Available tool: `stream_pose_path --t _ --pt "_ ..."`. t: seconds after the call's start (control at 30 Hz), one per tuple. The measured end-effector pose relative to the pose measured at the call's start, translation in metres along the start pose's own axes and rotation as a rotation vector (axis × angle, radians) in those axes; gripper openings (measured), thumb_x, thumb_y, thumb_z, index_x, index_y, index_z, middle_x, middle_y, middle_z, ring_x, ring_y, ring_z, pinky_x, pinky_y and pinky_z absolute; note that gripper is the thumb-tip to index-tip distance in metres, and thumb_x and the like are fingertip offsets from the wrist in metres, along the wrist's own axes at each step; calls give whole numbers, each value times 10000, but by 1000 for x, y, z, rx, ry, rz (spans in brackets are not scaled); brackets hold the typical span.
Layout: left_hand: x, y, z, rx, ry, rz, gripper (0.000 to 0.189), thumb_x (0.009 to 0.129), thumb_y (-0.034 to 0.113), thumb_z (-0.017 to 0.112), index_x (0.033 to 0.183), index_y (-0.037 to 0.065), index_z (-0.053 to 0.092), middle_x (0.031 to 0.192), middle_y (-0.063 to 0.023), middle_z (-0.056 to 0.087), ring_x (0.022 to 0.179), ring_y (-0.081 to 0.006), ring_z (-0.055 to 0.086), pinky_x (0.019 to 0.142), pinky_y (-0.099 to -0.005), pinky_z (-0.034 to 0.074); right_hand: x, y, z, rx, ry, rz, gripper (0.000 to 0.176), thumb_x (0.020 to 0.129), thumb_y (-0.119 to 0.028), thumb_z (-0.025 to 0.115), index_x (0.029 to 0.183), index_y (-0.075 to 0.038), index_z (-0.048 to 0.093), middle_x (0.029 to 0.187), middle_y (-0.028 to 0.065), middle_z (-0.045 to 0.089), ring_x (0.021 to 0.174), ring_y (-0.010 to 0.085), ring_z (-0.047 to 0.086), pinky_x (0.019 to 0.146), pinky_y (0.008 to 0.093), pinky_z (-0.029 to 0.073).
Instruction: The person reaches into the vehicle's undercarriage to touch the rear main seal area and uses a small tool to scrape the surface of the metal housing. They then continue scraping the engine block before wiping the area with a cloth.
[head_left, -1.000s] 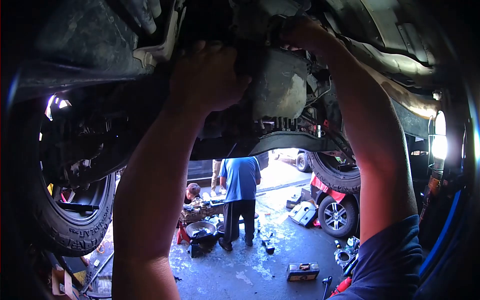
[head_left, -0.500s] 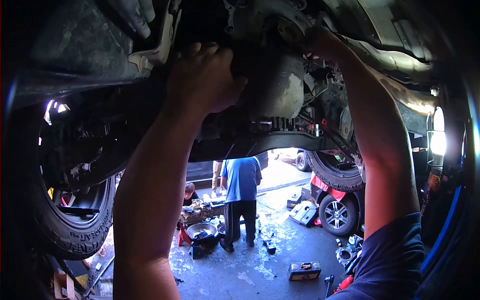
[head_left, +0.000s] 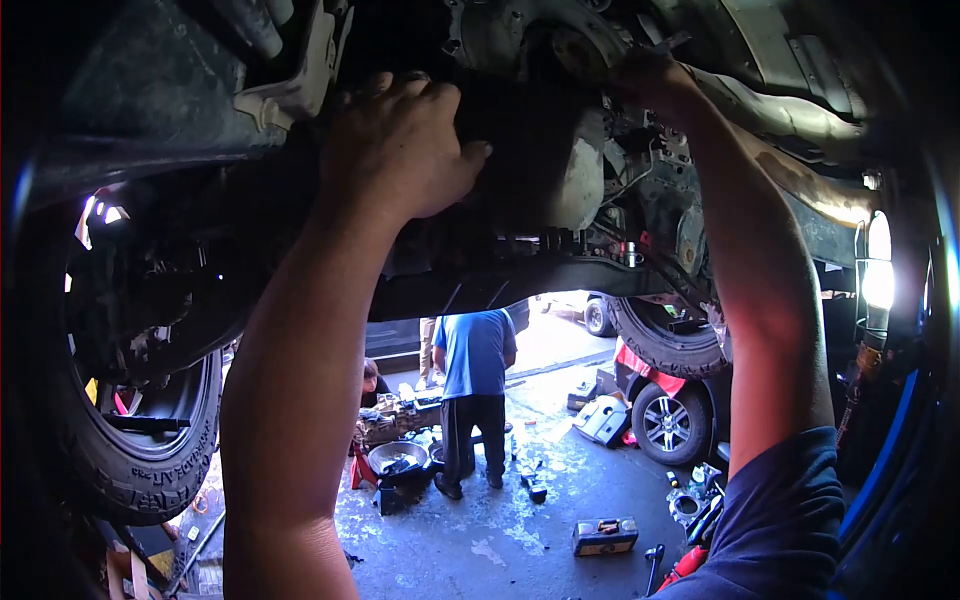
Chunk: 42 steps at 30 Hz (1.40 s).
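Note:
Both my arms reach up into the underside of a raised vehicle. My left hand (head_left: 400,145) is raised against the dark underbody, its fingers curled over at the top and its thumb sticking out to the right. What those fingers grip is lost in shadow. Higher and to the right, my right hand (head_left: 655,85) is closed beside a rounded metal housing (head_left: 575,45); a short metal piece (head_left: 675,43) shows just above it. Its fingertips are hidden in the dark. Between my hands hangs a smooth, pale-sided casing (head_left: 580,175), above a dark crossmember (head_left: 490,285).
A lit work lamp (head_left: 877,270) hangs at right. Tyres flank the view, the left one (head_left: 140,470) close. On the floor stand a toolbox (head_left: 605,536), a round pan (head_left: 398,458) and loose parts. A person in a blue shirt (head_left: 473,355) stands beyond, another low beside them.
My view has shifted slightly, moving the background a little left. My left hand stays up at the underbody. A short metal piece now shows above my right hand, which remains by the housing.

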<state>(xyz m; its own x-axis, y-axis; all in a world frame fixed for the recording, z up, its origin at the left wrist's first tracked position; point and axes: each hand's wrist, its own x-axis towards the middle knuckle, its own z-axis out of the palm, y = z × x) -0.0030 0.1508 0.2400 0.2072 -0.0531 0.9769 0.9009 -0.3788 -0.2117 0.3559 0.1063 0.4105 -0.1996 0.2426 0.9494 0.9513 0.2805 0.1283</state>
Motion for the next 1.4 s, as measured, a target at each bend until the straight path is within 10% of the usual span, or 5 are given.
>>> stream_pose_path --t 0.33,0.47,0.63,0.77,1.4 --pt "-1 -4 1 -20 30 25 644 896 499 670 1393 101 573 1458 -117 556 1380 -295 484 1172 -539 323 11 5 -10 -675 -53 -860 132 928 -124 698 972 -14 638 869 73 702 741 126 697 623 252 567" --pt "1 -4 0 -25 -7 22 644 892 507 671 1388 106 577 1451 -116 561 1379 -299 482 1172 -537 323 -6 -11 -1 145 -265 12 127 934 -114 686 1000 -28 619 850 63 703 742 134 704 612 261 568" --pt "-1 -5 1 -25 19 25 638 894 504 669 1384 106 579 1445 -112 566 1375 -295 486 1167 -532 330 19 19 -8 -292 -349 -344 109 948 -109 664 1009 -39 607 877 56 705 759 133 707 624 269 572" --pt "0 -3 -3 -27 -29 26 648 899 505 665 1401 108 564 1464 -111 551 1388 -299 472 1172 -534 326 -3 -13 3 260 -198 201 88 941 -118 652 981 -41 636 848 64 708 733 125 701 605 264 567" --pt "-2 -3 2 15 -3 12 634 909 494 656 1402 105 567 1463 -111 553 1382 -293 485 1179 -542 323 -2 45 -5 -106 -189 -257 229 916 -152 736 1096 -29 667 996 105 695 897 187 705 724 312 602"
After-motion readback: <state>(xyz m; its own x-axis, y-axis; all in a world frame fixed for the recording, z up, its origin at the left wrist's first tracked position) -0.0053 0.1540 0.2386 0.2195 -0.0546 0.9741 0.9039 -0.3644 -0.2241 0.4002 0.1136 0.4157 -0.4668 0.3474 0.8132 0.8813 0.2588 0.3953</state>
